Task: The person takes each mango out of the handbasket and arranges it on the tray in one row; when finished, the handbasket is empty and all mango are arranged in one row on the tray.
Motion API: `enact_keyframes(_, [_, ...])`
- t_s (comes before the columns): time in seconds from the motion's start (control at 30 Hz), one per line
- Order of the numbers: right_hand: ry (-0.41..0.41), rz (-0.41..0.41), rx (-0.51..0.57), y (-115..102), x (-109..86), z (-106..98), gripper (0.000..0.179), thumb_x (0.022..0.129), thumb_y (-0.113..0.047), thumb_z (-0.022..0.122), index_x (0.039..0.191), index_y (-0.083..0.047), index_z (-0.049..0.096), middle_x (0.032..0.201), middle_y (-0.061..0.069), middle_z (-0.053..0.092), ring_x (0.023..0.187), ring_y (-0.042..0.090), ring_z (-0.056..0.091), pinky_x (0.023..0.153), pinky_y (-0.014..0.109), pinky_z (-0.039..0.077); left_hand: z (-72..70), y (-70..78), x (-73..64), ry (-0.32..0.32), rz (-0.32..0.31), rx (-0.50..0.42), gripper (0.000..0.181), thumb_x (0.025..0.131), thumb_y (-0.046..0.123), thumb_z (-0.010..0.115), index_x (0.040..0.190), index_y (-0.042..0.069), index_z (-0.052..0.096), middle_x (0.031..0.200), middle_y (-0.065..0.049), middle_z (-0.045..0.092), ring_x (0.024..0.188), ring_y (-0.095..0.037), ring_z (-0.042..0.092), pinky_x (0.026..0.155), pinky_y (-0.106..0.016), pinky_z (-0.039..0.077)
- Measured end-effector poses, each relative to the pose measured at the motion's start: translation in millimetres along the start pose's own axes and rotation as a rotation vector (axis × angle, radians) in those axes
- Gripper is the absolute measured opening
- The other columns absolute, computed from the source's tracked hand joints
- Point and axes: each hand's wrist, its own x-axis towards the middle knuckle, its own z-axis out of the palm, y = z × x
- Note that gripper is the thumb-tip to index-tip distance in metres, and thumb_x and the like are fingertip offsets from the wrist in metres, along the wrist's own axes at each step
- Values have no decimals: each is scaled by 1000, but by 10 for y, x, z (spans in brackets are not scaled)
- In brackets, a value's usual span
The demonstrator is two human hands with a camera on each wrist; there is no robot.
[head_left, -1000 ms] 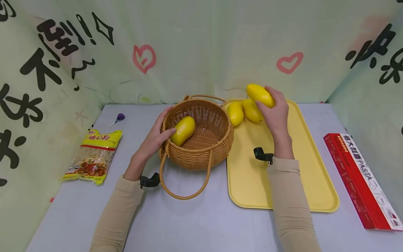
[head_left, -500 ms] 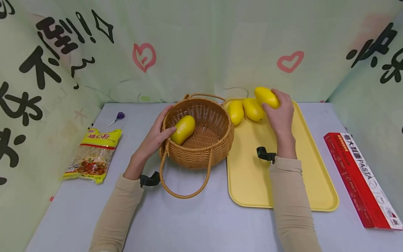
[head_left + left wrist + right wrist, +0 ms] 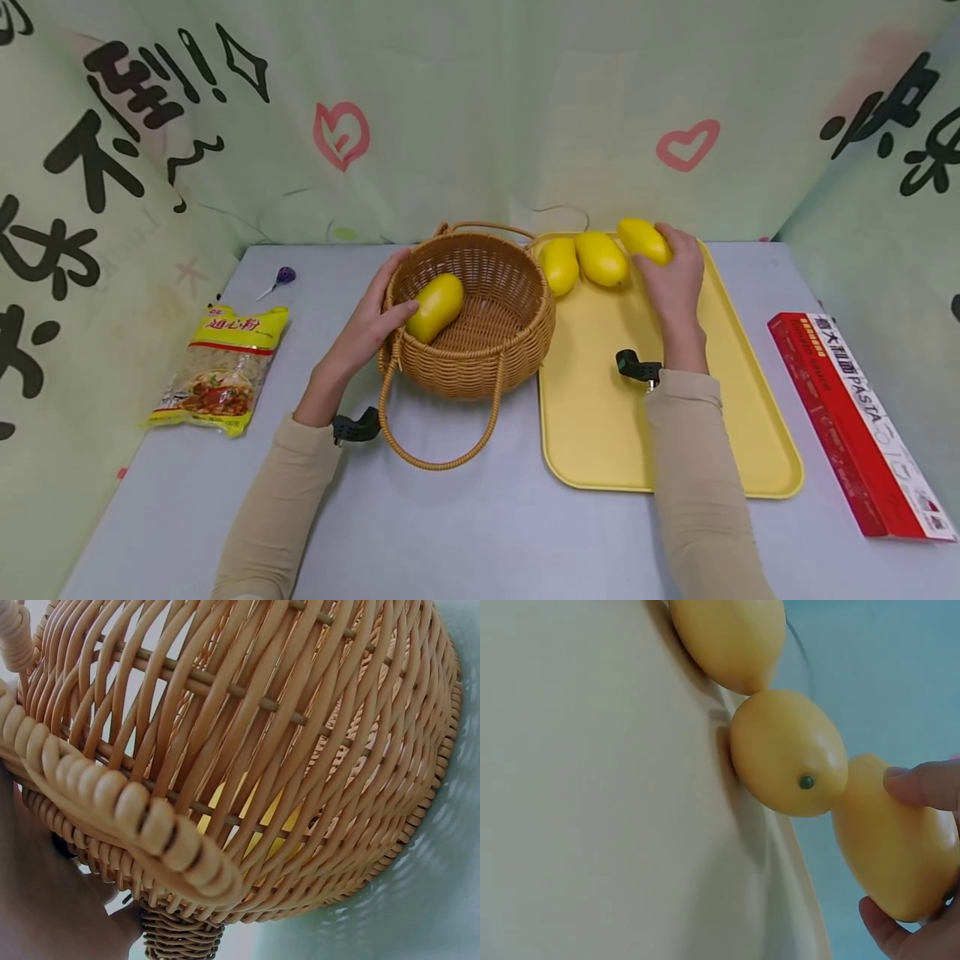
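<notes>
My left hand (image 3: 369,321) grips the left rim of a brown wicker basket (image 3: 465,375), thumb over the inside edge. One yellow mango (image 3: 437,307) lies in the basket beside that thumb; in the left wrist view some yellow shows through the weave (image 3: 300,750). At the back of the yellow tray (image 3: 592,400), my right hand (image 3: 677,279) holds another mango (image 3: 643,240) between thumb and fingers. Two more mangoes, one at the basket's side (image 3: 558,267) and one in the middle (image 3: 602,259), lie on the tray to its left. The right wrist view shows the held mango (image 3: 892,840) overlapping its neighbour (image 3: 787,750).
A bag of pasta (image 3: 221,371) lies at the left, with a purple lollipop (image 3: 283,277) behind it. Right of the tray is a long red pasta box (image 3: 858,429). The basket's front handle (image 3: 442,463) hangs toward me. Printed curtains (image 3: 510,125) stand behind the table.
My right hand has moved the held mango rightward and down, from over the middle mango to its right side at the tray's back. The left hand and basket have stayed in place.
</notes>
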Motion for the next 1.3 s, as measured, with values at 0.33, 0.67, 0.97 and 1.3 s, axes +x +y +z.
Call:
enact_keyframes(0.33, [-50,70,32,169,54,62,56,93,-17,65,147,-14,51,151,12,44,141,30,38,122,41,25,-4,1,7,2,-3,5,72,96,30,56,157,35,20,165,2,18,151,-29,25,117,-59,29])
enact_keyframes(0.67, [-97,86,33,324,87,73,55,95,-22,62,148,-15,49,154,11,42,143,29,36,122,41,25,6,-10,6,5,-6,12,71,95,30,56,157,38,20,165,4,17,151,-27,25,118,-58,29])
enact_keyframes(0.97, [-108,75,83,289,81,76,49,98,-22,49,145,-10,52,152,12,44,145,28,35,123,41,24,2,-18,-1,9,-14,16,71,96,31,55,156,39,20,165,4,18,151,-27,24,117,-59,29])
enact_keyframes(1.3, [-93,50,35,252,65,95,47,97,-23,53,141,-7,55,149,14,47,141,29,38,121,41,27,1,-15,0,12,-18,30,71,95,32,55,156,39,20,165,4,18,151,-28,25,116,-60,30])
